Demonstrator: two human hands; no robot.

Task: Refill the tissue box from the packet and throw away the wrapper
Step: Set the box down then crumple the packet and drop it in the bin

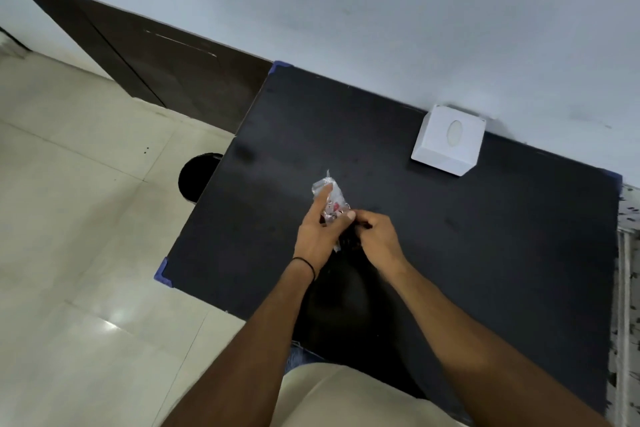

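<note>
A small tissue packet (pixel 331 196) in clear plastic with red print is held over the middle of the black table (pixel 485 253). My left hand (pixel 317 236) wraps around the packet from the left. My right hand (pixel 377 239) pinches the packet's near end with thumb and fingers. The white tissue box (pixel 448 140) with an oval slot on top stands at the table's far edge against the wall, well apart from both hands.
A round black bin (pixel 195 177) sits on the tiled floor, half hidden under the table's left edge. Blue guards cover the table corners (pixel 161 270). A dark door (pixel 166 69) is at the far left. A speckled white surface (pixel 628 288) borders the table's right side.
</note>
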